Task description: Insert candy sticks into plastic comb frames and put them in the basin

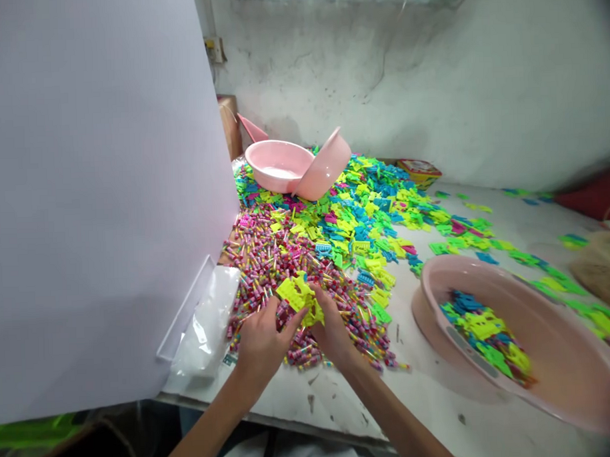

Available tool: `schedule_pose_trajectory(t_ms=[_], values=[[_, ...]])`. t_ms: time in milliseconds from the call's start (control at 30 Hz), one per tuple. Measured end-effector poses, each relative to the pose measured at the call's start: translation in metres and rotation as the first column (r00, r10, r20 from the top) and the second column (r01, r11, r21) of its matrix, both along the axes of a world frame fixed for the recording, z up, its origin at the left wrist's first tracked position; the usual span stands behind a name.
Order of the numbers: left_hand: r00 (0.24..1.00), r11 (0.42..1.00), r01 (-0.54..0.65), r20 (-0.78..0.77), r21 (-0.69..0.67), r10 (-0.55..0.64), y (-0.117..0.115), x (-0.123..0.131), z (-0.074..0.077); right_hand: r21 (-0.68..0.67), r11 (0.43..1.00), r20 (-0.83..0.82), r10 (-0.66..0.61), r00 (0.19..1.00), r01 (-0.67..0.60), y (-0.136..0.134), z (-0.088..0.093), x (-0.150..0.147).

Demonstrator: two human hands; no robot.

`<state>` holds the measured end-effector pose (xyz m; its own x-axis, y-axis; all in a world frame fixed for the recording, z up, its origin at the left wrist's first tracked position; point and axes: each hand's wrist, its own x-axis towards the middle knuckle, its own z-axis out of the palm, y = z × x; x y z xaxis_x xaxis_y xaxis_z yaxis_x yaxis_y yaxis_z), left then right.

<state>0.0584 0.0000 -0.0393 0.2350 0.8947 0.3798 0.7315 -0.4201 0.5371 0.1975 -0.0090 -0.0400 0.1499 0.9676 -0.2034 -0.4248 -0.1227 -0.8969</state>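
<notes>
My left hand and my right hand come together over the front of the pile. Between them is a bright yellow plastic piece with cut-out shapes, pinched by fingers of both hands; whether it is one piece or a few together I cannot tell. Beneath my hands spreads a heap of small pink-and-purple sticks with coloured tips. Behind it lies a larger heap of flat yellow, green and blue plastic pieces.
At right, a pink basin holds several coloured pieces. Two more pink basins, one upright and one tilted, rest on the back heap. Clear plastic bags lie at left beside a tall white panel. A small yellow box stands near the wall.
</notes>
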Motion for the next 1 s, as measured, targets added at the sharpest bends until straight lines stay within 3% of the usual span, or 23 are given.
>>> schedule_pose_trajectory(t_ms=[367, 500, 633, 767, 900, 1000], values=[[0.963, 0.993, 0.095, 0.261, -0.067, -0.075, -0.017, -0.002, 0.020, -0.039, 0.999, 0.008, -0.036, 0.999, 0.036, -0.009, 0.010, -0.002], [0.956, 0.993, 0.092, 0.284, -0.068, -0.069, -0.019, -0.003, 0.018, -0.056, 0.997, 0.014, -0.046, 0.999, 0.046, -0.012, 0.010, -0.001], [0.963, 0.996, 0.089, 0.256, 0.008, -0.088, -0.020, -0.006, 0.007, 0.046, 0.998, 0.125, 0.025, 0.992, -0.031, -0.013, 0.012, -0.006], [0.973, 0.979, 0.111, 0.182, 0.170, -0.142, -0.022, -0.010, 0.000, 0.102, 0.988, 0.213, 0.093, 0.973, -0.117, -0.015, 0.012, -0.012], [0.999, 0.975, 0.042, 0.017, 0.218, -0.047, -0.021, -0.017, -0.001, 0.106, 0.984, 0.212, 0.116, 0.970, -0.141, -0.021, 0.008, -0.015], [0.994, 0.969, 0.011, -0.108, 0.248, 0.016, -0.021, -0.019, -0.002, 0.101, 0.984, 0.114, 0.138, 0.984, -0.150, -0.023, 0.008, -0.021]])
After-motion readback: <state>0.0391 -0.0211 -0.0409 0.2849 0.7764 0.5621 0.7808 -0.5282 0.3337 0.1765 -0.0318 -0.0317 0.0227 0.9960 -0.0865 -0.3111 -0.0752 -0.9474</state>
